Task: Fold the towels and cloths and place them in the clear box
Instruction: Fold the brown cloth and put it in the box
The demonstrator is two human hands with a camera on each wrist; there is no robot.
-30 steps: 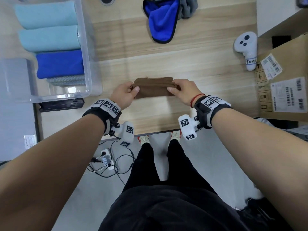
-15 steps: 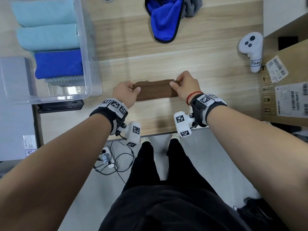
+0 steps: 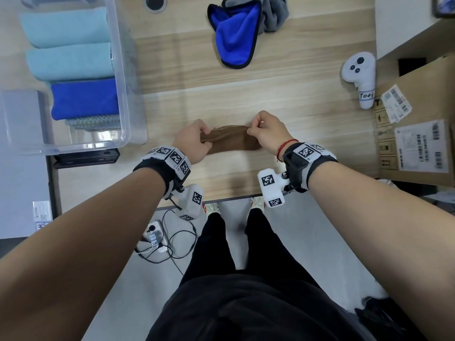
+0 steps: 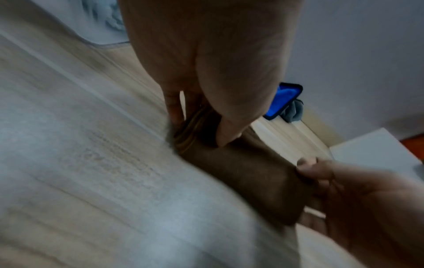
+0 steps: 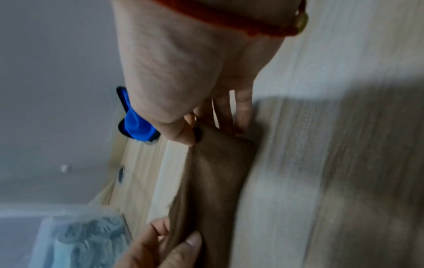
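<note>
A: Brown cloth (image 3: pixel 231 140) sits folded at frame centre on the tabletop (image 3: pixel 307 99), left hand (image 3: pixel 194 141) pinching one end!
B: Right hand (image 3: pixel 267 132) pinches the other with curled fingers (image 3: pixel 253 130). Clear box (image 3: pixel 123 77), upper left, holds folded towels.

Both wrist views are smeared with blur, so the wood surface (image 4: pixel 91 163) grain is mush. The brown cloth (image 3: pixel 231 141) has both ends buried under the fingers (image 3: pixel 253 130). The clear box (image 3: pixel 123 70) runs off the top-left edge; labels on the cardboard box (image 3: pixel 418 143) are unreadable.
</note>
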